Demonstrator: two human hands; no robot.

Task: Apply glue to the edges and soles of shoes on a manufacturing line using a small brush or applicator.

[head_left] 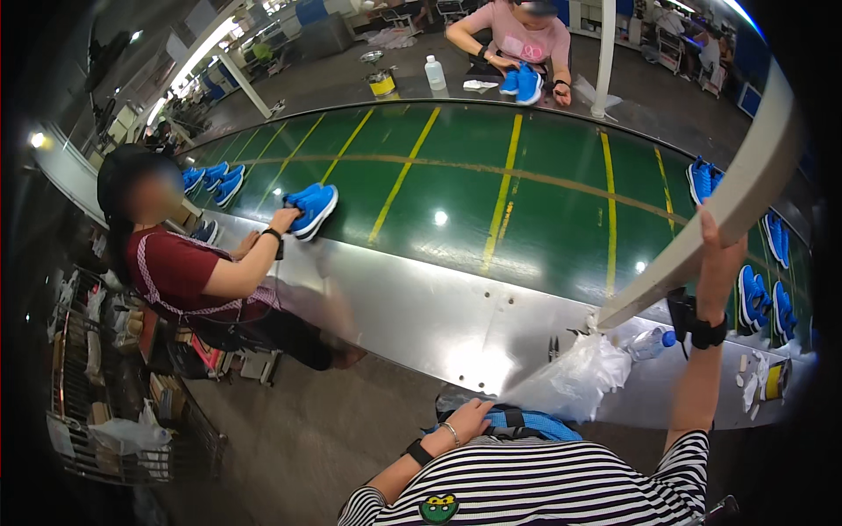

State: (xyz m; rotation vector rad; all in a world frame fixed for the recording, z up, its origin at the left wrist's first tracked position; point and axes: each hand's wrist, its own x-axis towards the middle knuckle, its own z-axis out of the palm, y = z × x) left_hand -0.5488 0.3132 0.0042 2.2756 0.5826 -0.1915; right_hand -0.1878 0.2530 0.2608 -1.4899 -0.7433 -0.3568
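My right hand [723, 259] is raised and wrapped around a pale post [653, 294] that rises from the metal ledge of the conveyor; part of the hand is hidden. My left hand [469, 419] lies with fingers extended at my waist, by a blue and black bag [531, 424], and seems to hold nothing. A crumpled clear plastic bag [574, 381] hangs over the ledge in front of me. Beside it a clear bottle with a blue cap [652, 343] lies on its side. Pairs of blue shoes [752, 296] stand on the belt near my right hand.
A green belt [456, 197] with yellow stripes runs across, edged by a metal ledge [421, 302]. At left a co-worker [197, 263] touches blue shoes [311, 210]. Another person [526, 39] opposite handles blue shoes [524, 83]. A yellow tin [775, 380] sits at right.
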